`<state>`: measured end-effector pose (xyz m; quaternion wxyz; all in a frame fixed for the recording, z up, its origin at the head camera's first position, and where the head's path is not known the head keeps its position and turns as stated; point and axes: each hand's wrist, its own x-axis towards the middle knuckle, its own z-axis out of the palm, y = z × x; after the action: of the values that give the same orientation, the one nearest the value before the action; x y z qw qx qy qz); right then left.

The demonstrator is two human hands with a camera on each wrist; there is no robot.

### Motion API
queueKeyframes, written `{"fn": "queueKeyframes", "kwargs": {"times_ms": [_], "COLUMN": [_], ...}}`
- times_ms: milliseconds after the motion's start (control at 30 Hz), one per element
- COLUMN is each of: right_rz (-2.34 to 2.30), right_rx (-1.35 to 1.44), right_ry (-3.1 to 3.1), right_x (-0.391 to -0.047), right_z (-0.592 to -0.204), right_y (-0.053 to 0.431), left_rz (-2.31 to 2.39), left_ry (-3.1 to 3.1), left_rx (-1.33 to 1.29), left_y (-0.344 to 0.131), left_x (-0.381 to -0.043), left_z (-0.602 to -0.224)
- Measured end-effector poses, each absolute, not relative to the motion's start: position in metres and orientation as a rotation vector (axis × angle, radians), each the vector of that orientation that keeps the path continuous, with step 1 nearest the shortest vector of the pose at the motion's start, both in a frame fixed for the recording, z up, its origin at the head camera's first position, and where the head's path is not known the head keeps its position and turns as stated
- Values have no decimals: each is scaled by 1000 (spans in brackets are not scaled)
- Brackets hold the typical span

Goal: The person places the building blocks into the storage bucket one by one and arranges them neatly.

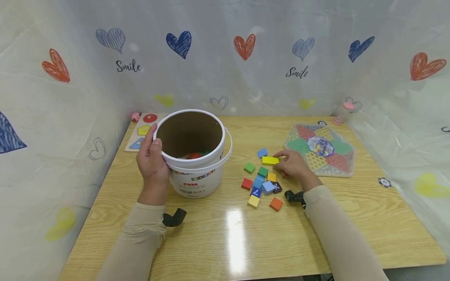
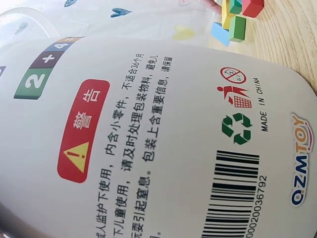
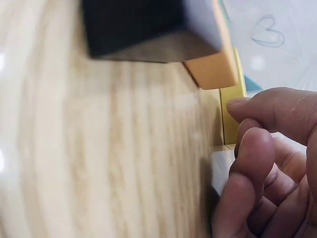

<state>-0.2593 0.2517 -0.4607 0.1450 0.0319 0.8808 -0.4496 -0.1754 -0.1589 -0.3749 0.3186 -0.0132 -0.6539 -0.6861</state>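
Observation:
My left hand point(image 1: 153, 162) holds the white toy bucket point(image 1: 197, 183) by its upper left side, thumb and fingers at the rim. Inside the bucket, some red and green pieces show at the bottom. Its printed wall point(image 2: 183, 114), with a barcode and a red warning label, fills most of the left wrist view. My right hand point(image 1: 291, 164) pinches the right end of a long yellow block point(image 1: 269, 160) that lies at the table. In the right wrist view the thumb presses on this yellow block point(image 3: 231, 121) while the other fingers curl below.
Small coloured blocks lie left of and below the right hand, among them a red block point(image 1: 247, 184), an orange block point(image 1: 275, 204) and a blue block point(image 1: 261, 152). A hexagonal game board point(image 1: 334, 171) stands behind, right. A shape puzzle point(image 1: 131, 141) lies behind the bucket.

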Motion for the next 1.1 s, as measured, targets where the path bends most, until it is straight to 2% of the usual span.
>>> {"fn": "queueKeyframes", "kwargs": {"times_ms": [233,400,700,1100], "right_rz": [-1256,-1332,-1376,-1586], "right_rx": [82,50,-188,-523], "right_ry": [2593,2579,2648,2621], "right_x": [-257,-253,-244,-218], "right_z": [-464,-452,-400,-326], "right_y": [249,247,225,170], "left_rz": [-1799,-1804,-1794,-1803], "left_ry": [-1737,-1745,-1747,-1722], "left_rx": [-8,1,-26,-42], "left_y": [-162,-160,-152,-154], "left_x": [-181,-177,-162,-163], "left_z": [-382,-377,-359,-359]}}
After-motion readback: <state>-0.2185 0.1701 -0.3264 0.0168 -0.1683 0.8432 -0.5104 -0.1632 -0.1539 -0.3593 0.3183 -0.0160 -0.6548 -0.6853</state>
